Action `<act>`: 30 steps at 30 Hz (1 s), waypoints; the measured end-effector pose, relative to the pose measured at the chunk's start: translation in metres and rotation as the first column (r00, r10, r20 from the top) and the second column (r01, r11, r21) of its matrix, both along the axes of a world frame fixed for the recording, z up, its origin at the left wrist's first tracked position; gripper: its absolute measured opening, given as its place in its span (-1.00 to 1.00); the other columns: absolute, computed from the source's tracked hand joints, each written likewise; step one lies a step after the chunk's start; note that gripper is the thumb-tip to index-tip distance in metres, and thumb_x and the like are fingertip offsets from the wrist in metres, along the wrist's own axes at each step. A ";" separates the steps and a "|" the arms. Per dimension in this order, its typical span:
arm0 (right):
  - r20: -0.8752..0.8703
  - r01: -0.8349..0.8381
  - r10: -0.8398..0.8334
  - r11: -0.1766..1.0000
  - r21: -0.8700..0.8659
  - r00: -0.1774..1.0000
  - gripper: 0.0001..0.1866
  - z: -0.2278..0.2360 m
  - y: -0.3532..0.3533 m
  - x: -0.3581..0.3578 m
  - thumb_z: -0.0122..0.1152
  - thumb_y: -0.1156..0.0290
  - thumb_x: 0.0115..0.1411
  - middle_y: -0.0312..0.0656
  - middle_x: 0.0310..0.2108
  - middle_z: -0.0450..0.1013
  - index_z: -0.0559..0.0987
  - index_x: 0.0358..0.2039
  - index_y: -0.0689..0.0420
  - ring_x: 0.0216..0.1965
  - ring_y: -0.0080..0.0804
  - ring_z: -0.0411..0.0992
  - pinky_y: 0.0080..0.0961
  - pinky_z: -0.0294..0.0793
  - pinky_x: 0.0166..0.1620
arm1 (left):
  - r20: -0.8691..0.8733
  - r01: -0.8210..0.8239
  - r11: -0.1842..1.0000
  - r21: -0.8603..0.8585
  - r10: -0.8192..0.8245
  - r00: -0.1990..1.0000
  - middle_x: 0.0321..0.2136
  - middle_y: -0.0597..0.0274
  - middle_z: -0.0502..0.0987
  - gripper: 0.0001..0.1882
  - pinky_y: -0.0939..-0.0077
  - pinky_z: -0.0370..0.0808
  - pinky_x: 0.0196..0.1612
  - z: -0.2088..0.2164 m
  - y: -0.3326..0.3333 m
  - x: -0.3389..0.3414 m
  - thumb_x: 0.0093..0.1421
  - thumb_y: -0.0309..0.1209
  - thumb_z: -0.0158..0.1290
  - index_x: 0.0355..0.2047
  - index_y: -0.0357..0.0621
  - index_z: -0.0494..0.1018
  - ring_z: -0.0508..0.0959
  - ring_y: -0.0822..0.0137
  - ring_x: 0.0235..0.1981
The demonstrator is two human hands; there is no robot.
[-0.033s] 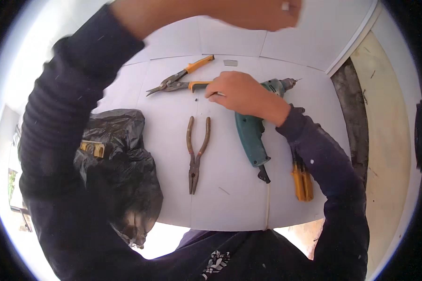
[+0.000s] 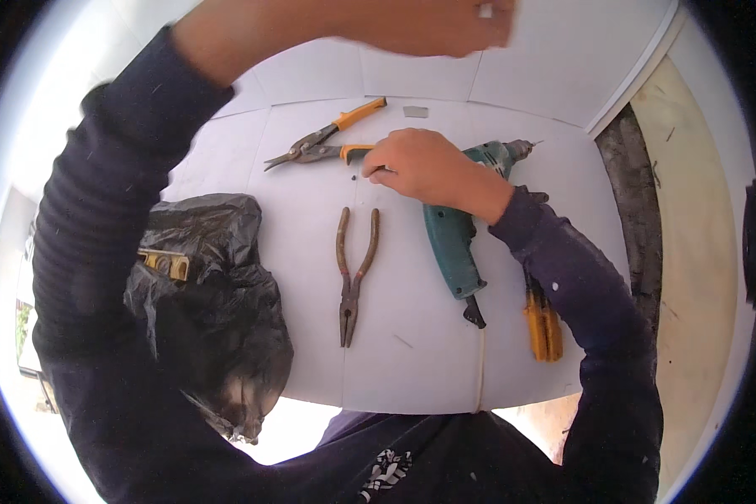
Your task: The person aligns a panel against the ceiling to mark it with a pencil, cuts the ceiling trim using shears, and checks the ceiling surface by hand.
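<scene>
My left hand (image 2: 445,23) is raised at the top edge, fingers curled and partly cut off; a small white spot shows at them, too small to name. My right hand (image 2: 420,168) is low over the table, thumb and fingers closed together, and what they hold, if anything, is hidden. Beneath its fingertips runs one yellow handle of the aviation snips (image 2: 309,151), which lie with blades spread. The teal power drill (image 2: 451,252) lies partly under the right hand and wrist, bit pointing to the far right. Nearer me are long-nose pliers (image 2: 349,286), handles spread.
A black plastic bag (image 2: 218,311) fills the left side, with a yellow spirit level (image 2: 166,264) on it. Yellow-handled tools (image 2: 543,332) lie beside my right forearm. A small grey plate (image 2: 416,112) lies by the white back panel (image 2: 412,76). A pale cord (image 2: 480,370) reaches the front edge.
My left hand has shifted left and slightly up. My right hand has moved a touch left, still closed over the snips' handle. The tools have not moved.
</scene>
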State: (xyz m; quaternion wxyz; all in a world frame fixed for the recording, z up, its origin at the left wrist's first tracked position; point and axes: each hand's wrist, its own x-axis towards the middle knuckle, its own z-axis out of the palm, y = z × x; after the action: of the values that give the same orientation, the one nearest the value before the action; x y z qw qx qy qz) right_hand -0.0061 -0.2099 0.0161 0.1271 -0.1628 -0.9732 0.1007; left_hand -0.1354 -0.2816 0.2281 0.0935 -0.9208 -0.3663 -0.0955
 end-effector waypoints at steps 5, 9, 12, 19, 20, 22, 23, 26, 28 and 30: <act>0.036 -0.086 0.082 0.989 0.122 0.996 -0.81 -0.021 0.010 -0.037 0.24 0.33 0.34 -0.10 -0.19 0.69 0.77 -0.17 0.04 -0.09 -0.04 0.64 -0.07 0.59 -0.02 | 0.009 -0.293 0.956 -0.012 0.293 0.956 -0.21 0.07 0.73 -0.70 0.31 0.63 -0.19 -0.049 -0.047 -0.067 0.57 -0.24 0.01 0.01 -0.14 0.66 0.67 0.26 -0.35; 0.101 -0.099 0.080 0.975 0.197 0.992 -0.83 -0.023 0.013 -0.047 0.24 0.33 0.32 -0.10 -0.25 0.67 0.75 -0.23 0.06 -0.18 -0.01 0.66 -0.07 0.62 -0.12 | -0.134 -0.653 0.689 -0.313 0.649 0.749 -0.19 0.13 0.73 -0.75 0.37 0.59 -0.26 -0.049 -0.099 -0.079 0.58 -0.37 0.00 0.02 -0.12 0.67 0.64 0.36 -0.40; 0.088 -0.126 0.102 0.934 0.335 0.991 -0.86 -0.041 0.020 -0.057 0.25 0.33 0.31 -0.10 -0.31 0.64 0.69 -0.31 0.09 -0.23 -0.01 0.64 -0.05 0.61 -0.15 | -0.024 -0.668 0.650 -0.362 0.710 0.704 -0.19 0.12 0.73 -0.77 0.36 0.58 -0.23 -0.066 -0.133 -0.100 0.56 -0.40 0.03 0.02 -0.14 0.67 0.65 0.35 -0.35; -0.211 -0.064 0.068 0.998 0.028 0.975 -0.89 0.008 0.040 -0.046 0.25 0.42 0.27 -0.08 -0.37 0.63 0.56 -0.33 0.18 -0.33 0.06 0.59 -0.01 0.57 -0.22 | 0.068 -0.712 0.487 -0.506 0.846 0.530 -0.16 0.13 0.72 -0.78 0.35 0.58 -0.06 -0.089 -0.198 -0.139 0.51 -0.40 0.12 0.05 -0.20 0.65 0.67 0.31 -0.13; -0.253 -0.033 0.034 0.999 0.008 0.967 -0.90 0.022 0.063 -0.039 0.25 0.43 0.27 -0.06 -0.36 0.64 0.59 -0.29 0.19 -0.32 0.06 0.60 -0.03 0.58 -0.20 | 0.111 -0.745 0.496 -0.447 0.857 0.503 -0.14 0.12 0.72 -0.76 0.37 0.54 -0.13 -0.092 -0.212 -0.138 0.50 -0.39 0.12 0.06 -0.19 0.65 0.64 0.30 -0.20; -0.300 0.020 -0.005 0.999 0.048 0.954 -0.85 0.028 0.109 -0.018 0.24 0.44 0.27 -0.01 -0.30 0.68 0.67 -0.21 0.22 -0.28 0.02 0.64 -0.11 0.63 -0.13 | 0.166 -0.758 0.517 -0.397 0.853 0.495 -0.13 0.11 0.71 -0.75 0.39 0.50 -0.21 -0.101 -0.220 -0.141 0.48 -0.39 0.11 0.07 -0.18 0.64 0.62 0.30 -0.27; -0.301 0.023 -0.007 0.999 0.049 0.954 -0.85 0.024 0.127 -0.013 0.24 0.44 0.27 -0.01 -0.30 0.68 0.67 -0.21 0.22 -0.28 0.02 0.64 -0.11 0.63 -0.13 | 0.172 -0.764 0.474 -0.438 0.878 0.447 -0.15 0.13 0.71 -0.74 0.41 0.49 -0.20 -0.102 -0.224 -0.141 0.48 -0.38 0.12 0.07 -0.19 0.65 0.62 0.31 -0.27; -0.127 0.127 -0.119 0.990 0.058 0.985 -0.78 0.011 0.145 -0.013 0.20 0.42 0.24 0.15 -0.21 0.69 0.75 -0.22 0.21 -0.17 0.17 0.68 -0.04 0.67 -0.02 | 0.178 -0.789 0.412 -0.456 0.911 0.372 -0.19 0.15 0.72 -0.74 0.41 0.48 -0.19 -0.110 -0.239 -0.151 0.46 -0.37 0.13 0.05 -0.21 0.65 0.63 0.32 -0.24; -0.039 0.202 -0.202 0.979 -0.004 0.979 -0.77 0.005 0.142 -0.012 0.25 0.40 0.24 0.18 -0.19 0.69 0.77 -0.22 0.24 -0.13 0.20 0.67 -0.02 0.66 0.02 | 0.182 -0.810 0.393 -0.435 0.919 0.349 -0.20 0.16 0.72 -0.74 0.40 0.48 -0.18 -0.121 -0.246 -0.159 0.46 -0.37 0.13 0.04 -0.21 0.66 0.64 0.31 -0.22; 0.030 0.191 -0.195 0.976 0.102 0.980 -0.80 -0.003 0.153 -0.017 0.28 0.40 0.25 0.13 -0.23 0.69 0.74 -0.25 0.26 -0.18 0.11 0.66 -0.06 0.64 0.00 | 0.345 -0.785 0.495 -0.372 0.859 0.378 -0.22 0.15 0.73 -0.73 0.38 0.49 -0.15 -0.133 -0.249 -0.165 0.46 -0.36 0.13 0.03 -0.22 0.66 0.65 0.30 -0.22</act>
State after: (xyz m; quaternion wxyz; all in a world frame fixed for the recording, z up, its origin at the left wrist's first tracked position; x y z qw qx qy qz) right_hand -0.0232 -0.0564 0.0129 0.1247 -0.2521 -0.9589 0.0364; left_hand -0.3000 -0.5307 0.0949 -0.0351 -0.5620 -0.7913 -0.2383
